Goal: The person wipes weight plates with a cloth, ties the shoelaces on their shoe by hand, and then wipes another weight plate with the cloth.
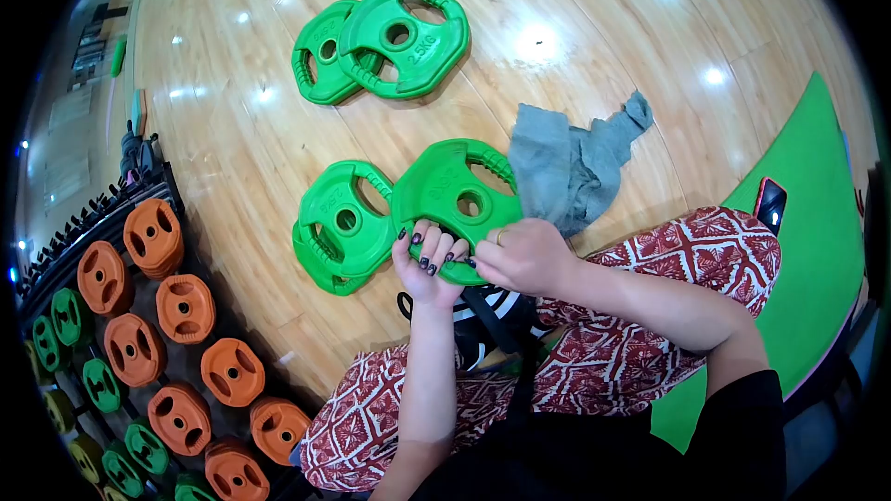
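Observation:
My left hand [430, 263] is palm up, its fingers curled in and dark-polished nails showing; I see nothing in it. My right hand [527, 258], a ring on one finger, is closed close beside its fingertips. Whether it pinches something small is hidden. Both hands are over the near edge of a green weight plate [436, 176] tilted in front of my lap. This plate overlaps another green weight plate [348, 220] on its left, which lies on one more. A crumpled grey cloth [575, 162] touches the right side of the tilted plate.
Farther off on the wooden floor [594, 0] lie two overlapping green plates [405, 42], the upper marked 2.5KG. A rack at left holds several orange plates [135, 350] and green plates [100, 385]. A phone [770, 204] is by my right knee, near a green mat [817, 223].

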Tool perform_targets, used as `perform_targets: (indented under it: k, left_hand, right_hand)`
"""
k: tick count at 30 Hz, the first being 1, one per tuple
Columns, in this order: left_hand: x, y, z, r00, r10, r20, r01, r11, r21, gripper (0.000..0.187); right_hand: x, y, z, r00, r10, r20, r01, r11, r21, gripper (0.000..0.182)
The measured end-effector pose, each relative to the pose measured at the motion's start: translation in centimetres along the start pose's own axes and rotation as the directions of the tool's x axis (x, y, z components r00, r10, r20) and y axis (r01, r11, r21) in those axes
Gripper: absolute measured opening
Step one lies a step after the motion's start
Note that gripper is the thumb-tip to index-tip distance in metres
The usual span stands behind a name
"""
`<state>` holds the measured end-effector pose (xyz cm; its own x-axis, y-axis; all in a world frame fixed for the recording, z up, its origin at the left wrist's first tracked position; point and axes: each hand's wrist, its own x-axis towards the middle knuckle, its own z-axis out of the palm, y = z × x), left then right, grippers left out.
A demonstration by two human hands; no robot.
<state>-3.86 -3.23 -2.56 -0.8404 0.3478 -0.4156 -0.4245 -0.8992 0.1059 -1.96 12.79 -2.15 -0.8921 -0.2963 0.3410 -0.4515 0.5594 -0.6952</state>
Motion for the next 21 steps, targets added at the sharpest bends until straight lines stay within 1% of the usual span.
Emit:
perform_targets:
  k: [2,4,5,7,8,10,11,13,14,15,16,18,20,21]
  left_hand:
    - [0.0,0.0,0.1,1.000,0.002,-0.005,-0.002,1.000,0.006,0.018]
    - [0.1,-0.1,0.1,1.000,0.003,-0.009,-0.003,1.000,0.010,0.018]
    - [0.1,0.0,0.1,1.000,-0.002,0.001,0.002,1.000,0.002,0.018]
    - [0.1,-0.1,0.1,1.000,-0.002,0.012,0.003,1.000,-0.007,0.018]
    - [0.1,-0.1,0.1,1.000,-0.006,0.007,0.007,1.000,-0.014,0.017]
    - [-0.1,0.0,0.1,1.000,-0.008,0.004,0.008,1.000,-0.020,0.017]
    - [-0.1,0.1,-0.1,1.000,-0.010,0.019,0.010,1.000,-0.023,0.016]
    - [-0.1,0.1,-0.2,0.999,-0.014,0.030,0.015,1.000,-0.028,0.016]
    - [-0.1,0.1,-0.3,0.999,-0.016,0.033,0.017,0.999,-0.033,0.015]
    - [-0.1,0.2,-0.3,0.999,-0.019,0.037,0.020,0.999,-0.037,0.015]
    - [-0.1,0.2,-0.5,0.997,-0.024,0.070,0.027,0.999,-0.040,0.014]
    - [0.0,0.2,-0.5,0.997,-0.027,0.079,0.030,0.999,-0.036,0.014]
    - [-0.1,0.2,-0.5,0.996,-0.024,0.089,0.026,0.999,-0.029,0.015]
    - [-0.1,0.2,-0.4,0.995,-0.032,0.098,0.036,0.999,-0.033,0.015]
  right_hand:
    - [0.1,-0.2,0.0,0.999,-0.020,0.027,0.019,1.000,0.019,0.024]
    - [0.1,-0.3,0.4,0.998,-0.058,-0.025,0.060,0.994,0.095,0.023]
    - [0.1,-0.2,0.3,0.998,-0.057,-0.024,0.060,0.994,0.094,0.023]
    - [0.2,0.6,0.1,0.996,0.012,0.087,-0.008,0.999,-0.047,0.022]
    - [0.3,1.1,0.2,0.996,0.008,0.087,-0.004,0.999,-0.044,0.022]
    - [0.6,2.0,0.7,0.992,0.123,-0.011,-0.123,0.983,-0.133,0.022]
    - [0.5,1.8,0.7,0.993,0.121,-0.012,-0.121,0.984,-0.134,0.022]
    - [0.4,0.3,0.1,0.987,0.121,0.102,-0.115,0.992,-0.059,0.022]
    - [0.5,-0.7,-0.2,0.999,0.033,0.007,-0.033,0.999,0.001,0.022]
    - [0.4,-1.3,0.1,1.000,-0.031,0.005,0.031,0.996,0.083,0.020]
    - [0.3,-1.4,0.4,0.998,-0.053,-0.017,0.054,0.994,0.098,0.020]
    - [0.1,-1.0,0.5,0.996,-0.076,-0.039,0.080,0.990,0.114,0.021]
    - [0.1,0.4,0.2,0.996,0.010,0.088,-0.005,0.998,-0.057,0.021]
    - [0.3,1.0,0.2,0.994,0.087,0.069,-0.083,0.995,-0.059,0.020]
